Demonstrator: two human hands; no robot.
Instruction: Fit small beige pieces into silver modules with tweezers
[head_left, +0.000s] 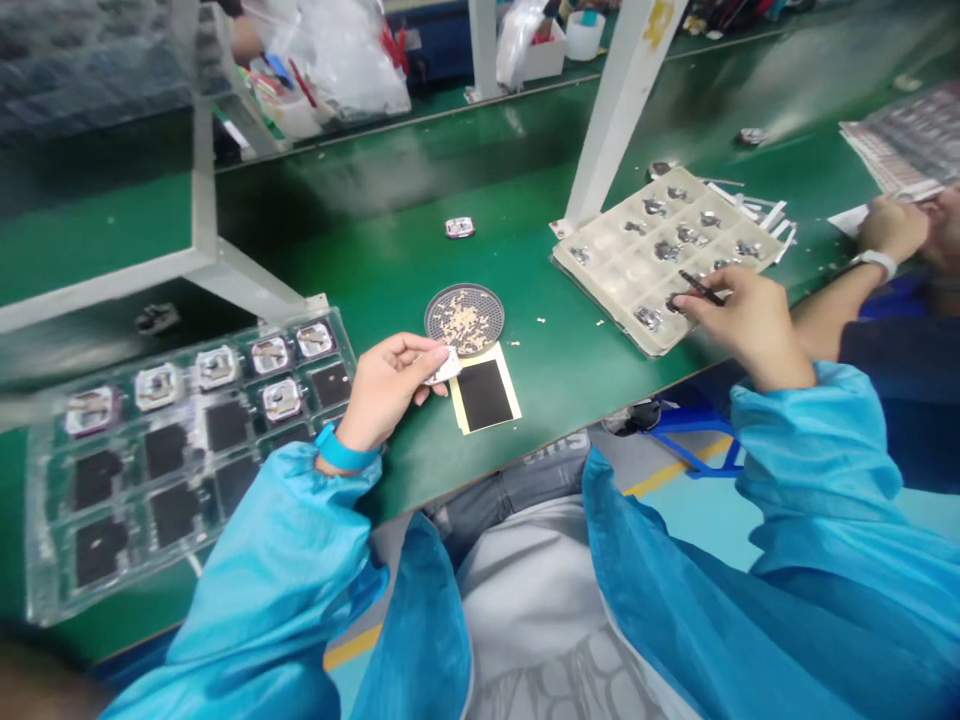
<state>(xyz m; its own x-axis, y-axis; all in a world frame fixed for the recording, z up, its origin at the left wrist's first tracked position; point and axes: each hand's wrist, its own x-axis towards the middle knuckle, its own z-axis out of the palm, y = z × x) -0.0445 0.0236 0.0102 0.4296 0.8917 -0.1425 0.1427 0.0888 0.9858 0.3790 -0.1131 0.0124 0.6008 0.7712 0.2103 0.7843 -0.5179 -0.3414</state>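
Head view, looking down on a green workbench (pixel 360 220): your left hand (pixel 388 388), centre-left, has its thumb and fingertips pinched closed on a small white piece (pixel 444 366), which is partly hidden, so you can't read its exact shape. A blue wristband (pixel 343 450) circles that wrist. Your right hand (pixel 750 328), centre-right, is curled closed around a pair of dark tweezers (pixel 702 288). Their tips angle down and left, over the lower right of a beige compartment tray (pixel 600 305). You can't tell from this view whether the tips grip anything, as your fingers crowd that spot.

Small metal parts (pixel 654 207) sit in many of that tray's cells. Just left of your hands, a round mesh dish (pixel 427 318) holds a scatter of pale bits (pixel 463 322), with a few lying loose on the bench to its right. Below the dish, a black pad (pixel 484 393) rests on a yellow card (pixel 511 408), close to your left fingers.

At lower left lies a clear plastic tray (pixel 37 500). White-framed square parts (pixel 154 387) fill its upper cells, and black squares (pixel 176 512) fill most of the lower ones. One lone white-framed part (pixel 459 228) sits farther up the bench. At the right edge, a co-worker's hand (pixel 892 228) works near a stack of printed sheets (pixel 900 140).
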